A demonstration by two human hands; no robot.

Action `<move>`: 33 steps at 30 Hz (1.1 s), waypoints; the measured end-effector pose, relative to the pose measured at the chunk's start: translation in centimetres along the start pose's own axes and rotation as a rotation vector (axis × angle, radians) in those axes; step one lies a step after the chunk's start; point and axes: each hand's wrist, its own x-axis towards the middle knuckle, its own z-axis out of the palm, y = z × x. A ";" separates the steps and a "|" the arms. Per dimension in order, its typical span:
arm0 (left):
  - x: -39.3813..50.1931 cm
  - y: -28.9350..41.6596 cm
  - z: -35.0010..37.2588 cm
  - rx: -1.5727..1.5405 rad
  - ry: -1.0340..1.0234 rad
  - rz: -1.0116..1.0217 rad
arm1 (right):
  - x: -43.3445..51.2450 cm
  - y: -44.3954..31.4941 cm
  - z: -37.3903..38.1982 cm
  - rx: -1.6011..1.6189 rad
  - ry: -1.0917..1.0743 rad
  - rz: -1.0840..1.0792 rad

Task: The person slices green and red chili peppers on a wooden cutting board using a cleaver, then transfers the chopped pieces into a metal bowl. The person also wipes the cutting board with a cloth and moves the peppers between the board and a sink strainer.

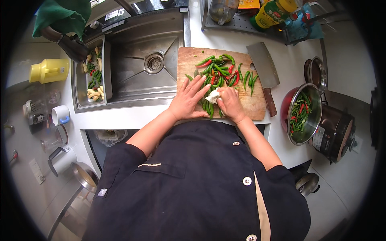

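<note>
Green and red chili peppers (221, 68) lie heaped on a wooden cutting board (250, 105). My left hand (190, 98) is spread flat at the board's left side, its fingertips against the peppers. A crumpled white cloth or paper towel (213, 96) is bunched in my right hand (231, 104), low over the near end of the heap. Part of the white wad is hidden by my fingers. To the right, a cleaver (263, 64) rests with its blade partly over the board's edge and its wooden handle (270, 102) towards me.
Left of the board is a steel sink (129, 81) with a tray (105, 45) of ginger and peppers. A metal bowl (316, 126) of cut peppers stands at the right, beside a dark cooker (334, 132). Behind is a rack (241, 31) with bottles.
</note>
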 end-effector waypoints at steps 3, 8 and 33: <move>-0.7 -0.3 0.6 -0.061 0.028 -0.026 | 0.5 -2.0 -3.7 0.153 0.047 0.048; -3.2 -0.6 1.3 -0.036 0.009 -0.198 | -1.5 0.4 -0.4 0.200 0.292 -0.216; -0.7 -1.2 0.6 -0.008 0.034 -0.232 | 0.7 4.9 -1.5 0.262 0.348 0.201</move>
